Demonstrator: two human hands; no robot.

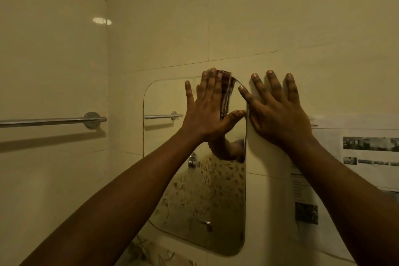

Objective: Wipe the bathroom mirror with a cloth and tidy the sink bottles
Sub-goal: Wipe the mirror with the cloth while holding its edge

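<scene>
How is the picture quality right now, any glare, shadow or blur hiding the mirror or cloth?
Head view: dim yellowish light, one glare spot on the left wall; towel bar casts a shadow; cloth under left hand is motion-blurred; wide-angle bends mirror edges.

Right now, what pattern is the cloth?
Brown and pale stripes; the cloth shows best in the head view.

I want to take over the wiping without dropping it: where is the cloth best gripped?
Probably at the cloth's free right edge, coming from the right. The left hand presses it flat against the mirror's top, covering most of it; only that striped edge shows past the fingers. The right hand lies flat on the wall beside it.
</scene>
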